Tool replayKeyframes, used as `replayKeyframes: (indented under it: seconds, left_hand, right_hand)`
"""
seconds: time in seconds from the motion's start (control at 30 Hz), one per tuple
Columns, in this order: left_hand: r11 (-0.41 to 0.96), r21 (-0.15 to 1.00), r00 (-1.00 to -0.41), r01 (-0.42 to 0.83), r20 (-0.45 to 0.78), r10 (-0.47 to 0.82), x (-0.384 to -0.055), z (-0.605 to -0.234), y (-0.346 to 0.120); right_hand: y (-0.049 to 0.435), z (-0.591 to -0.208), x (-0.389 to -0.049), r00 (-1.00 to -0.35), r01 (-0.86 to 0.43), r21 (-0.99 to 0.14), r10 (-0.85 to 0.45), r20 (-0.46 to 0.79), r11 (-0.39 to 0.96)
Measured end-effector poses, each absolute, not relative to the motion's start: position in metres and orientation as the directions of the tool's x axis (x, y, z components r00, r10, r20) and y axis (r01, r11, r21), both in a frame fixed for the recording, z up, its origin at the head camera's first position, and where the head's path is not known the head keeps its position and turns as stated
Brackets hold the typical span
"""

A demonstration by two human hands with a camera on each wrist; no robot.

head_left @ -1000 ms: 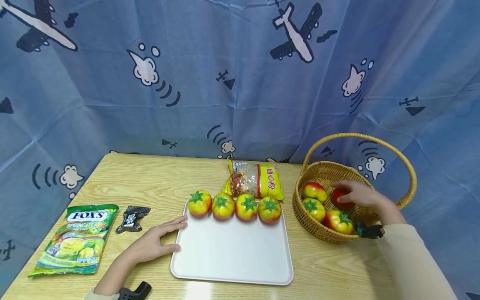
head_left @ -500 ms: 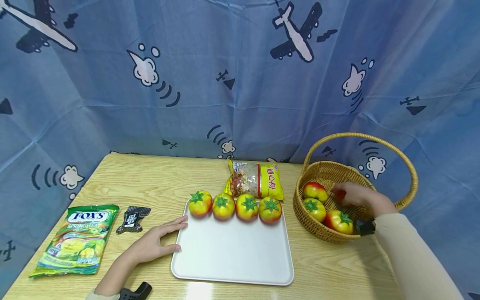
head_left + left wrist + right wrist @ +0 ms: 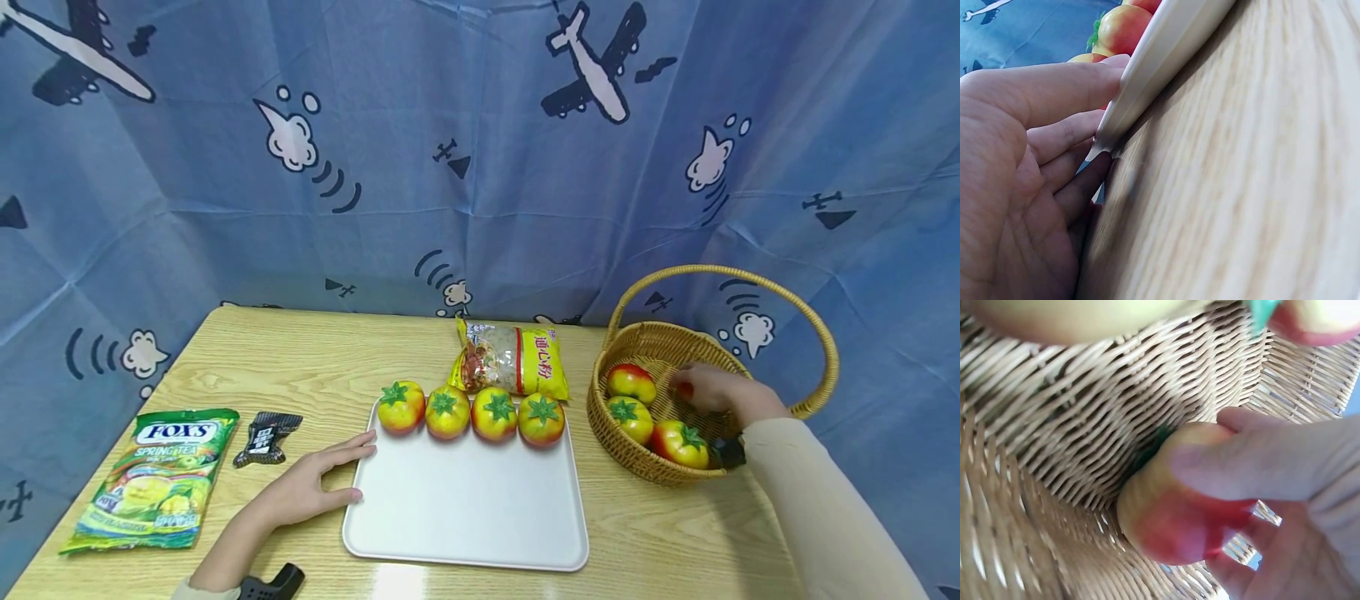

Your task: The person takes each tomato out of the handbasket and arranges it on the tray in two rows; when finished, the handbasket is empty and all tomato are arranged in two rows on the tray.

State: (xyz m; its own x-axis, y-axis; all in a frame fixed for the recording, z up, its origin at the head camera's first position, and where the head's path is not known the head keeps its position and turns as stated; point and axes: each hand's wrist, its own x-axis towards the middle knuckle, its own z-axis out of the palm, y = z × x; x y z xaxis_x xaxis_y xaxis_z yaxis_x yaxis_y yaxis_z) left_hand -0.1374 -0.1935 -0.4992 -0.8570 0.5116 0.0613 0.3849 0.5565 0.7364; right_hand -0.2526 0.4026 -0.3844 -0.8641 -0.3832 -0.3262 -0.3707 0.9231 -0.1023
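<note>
Inside the wicker basket [image 3: 626, 454], my right hand [image 3: 712, 390] grips a red-and-yellow toy tomato [image 3: 1172, 506]. The right wrist view shows my thumb [image 3: 1229, 465] across its top and curled fingers on its far side, with its green leaf turned to the wicker. Three more toy tomatoes [image 3: 630, 419] lie in the basket beside the hand. My left hand [image 3: 303, 492] rests on the table at the left edge of a white tray [image 3: 465, 500], its fingers spread and touching the rim. Along the tray's far edge stands a row of several toy tomatoes [image 3: 493, 414], leaves up.
A yellow pasta bag [image 3: 510, 360] lies behind the tray. On the left are a green Fox's candy bag [image 3: 153, 479] and a small black packet [image 3: 266, 439]. The basket's tall handle [image 3: 720, 269] arches over it. A blue curtain [image 3: 390, 167] hangs behind the table.
Inside the basket my right hand has turned and closed round the toy tomato, now mostly covered in the head view. The left hand and the tray have stayed put.
</note>
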Motion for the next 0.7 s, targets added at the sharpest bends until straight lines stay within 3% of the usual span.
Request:
replayKeyframes:
  seconds: [0.43,0.7]
  left_hand:
    - [0.554,0.741,-0.858,0.379,0.057,0.511,-0.1370,-0.4996,-0.1939]
    - [0.557,0.745,-0.861,0.368,0.047,0.506,-0.1379,-0.4995,-0.1944]
  right_hand:
    - [0.4074,-0.3832,-0.2517,-0.906,-0.208,-0.030,-0.204,-0.370,0.978]
    - [0.4086,-0.3810,-0.2492,-0.911,-0.208,-0.024,-0.202,-0.361,0.978]
